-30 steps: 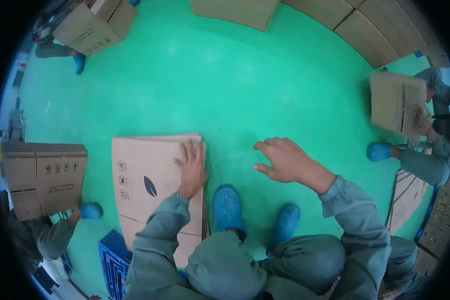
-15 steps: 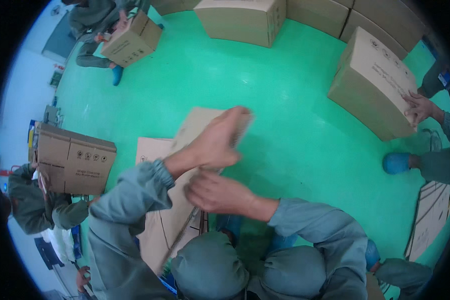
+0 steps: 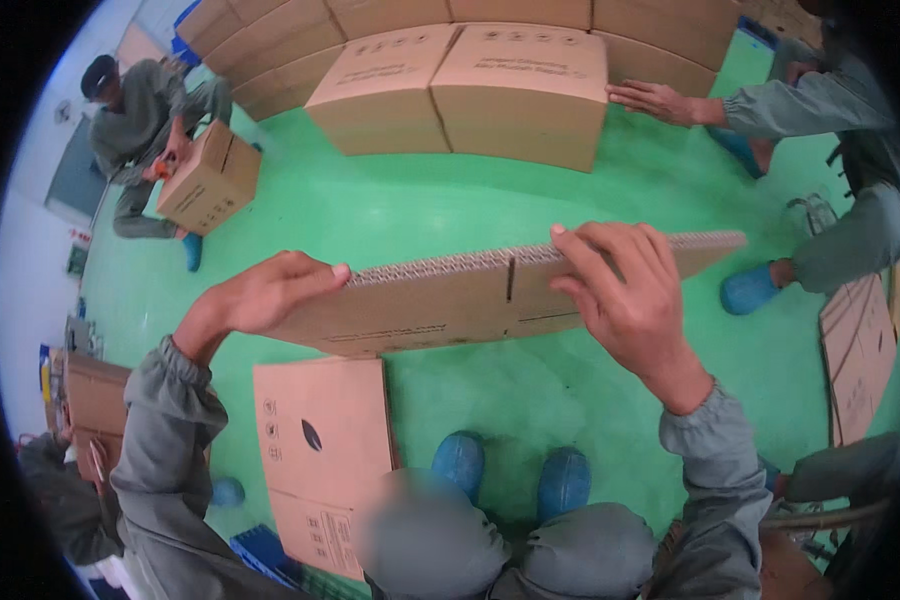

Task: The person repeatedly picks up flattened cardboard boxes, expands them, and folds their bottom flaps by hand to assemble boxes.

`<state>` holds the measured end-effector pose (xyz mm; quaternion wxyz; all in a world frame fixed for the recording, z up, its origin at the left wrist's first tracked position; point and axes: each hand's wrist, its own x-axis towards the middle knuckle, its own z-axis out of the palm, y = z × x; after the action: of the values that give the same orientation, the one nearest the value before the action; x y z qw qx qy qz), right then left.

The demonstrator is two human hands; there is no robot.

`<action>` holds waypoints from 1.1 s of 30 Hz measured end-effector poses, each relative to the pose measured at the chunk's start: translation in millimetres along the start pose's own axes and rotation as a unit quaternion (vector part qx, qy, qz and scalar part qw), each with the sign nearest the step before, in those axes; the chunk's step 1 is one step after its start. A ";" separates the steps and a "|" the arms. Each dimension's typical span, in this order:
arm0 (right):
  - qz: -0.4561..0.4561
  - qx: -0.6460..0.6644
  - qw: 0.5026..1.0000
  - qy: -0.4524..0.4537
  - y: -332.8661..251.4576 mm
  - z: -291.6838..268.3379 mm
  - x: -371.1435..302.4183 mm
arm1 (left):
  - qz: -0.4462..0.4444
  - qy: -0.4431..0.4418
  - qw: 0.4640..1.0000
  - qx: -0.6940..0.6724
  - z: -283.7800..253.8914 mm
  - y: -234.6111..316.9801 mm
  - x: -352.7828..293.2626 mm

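Observation:
A folded-flat cardboard box (image 3: 440, 310) hangs level in front of me, its corrugated edge turned up toward my view. My left hand (image 3: 270, 290) grips its left end, thumb along the top edge. Closer to its right end, my right hand (image 3: 625, 295) holds the same edge, with the thumb on the near face and the fingers over the top. A dark slot cuts into the board between my hands. Below it, on the green floor, lies another flat cardboard box (image 3: 325, 440) with a leaf mark, left of my blue-covered feet.
Two closed cartons (image 3: 515, 120) stand ahead before a wall of stacked cartons (image 3: 400, 12); a co-worker's hand (image 3: 660, 102) touches the right one. Another person sits far left with a carton (image 3: 210, 180). Flat cardboard (image 3: 855, 360) leans at the right. A blue crate (image 3: 267, 555) is near my left knee.
My hands have moved apart from near each other, and the flat box has swung from slanting lengthwise to lying crosswise, raised off the stack. At the right, the co-worker's carton now stands beside another ahead.

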<state>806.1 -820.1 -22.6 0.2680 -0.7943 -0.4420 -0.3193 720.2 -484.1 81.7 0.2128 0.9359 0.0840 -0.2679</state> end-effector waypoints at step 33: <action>-0.028 0.231 0.956 -0.179 -59.1 -8.4 -5.9 | 0.012 0.292 0.912 0.289 33.4 -22.4 -26.1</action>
<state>749.8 -801.6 -13.1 0.3516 -0.7424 -0.5661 -0.0682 676.6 -480.0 62.2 -0.0972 0.9940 0.0498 0.0071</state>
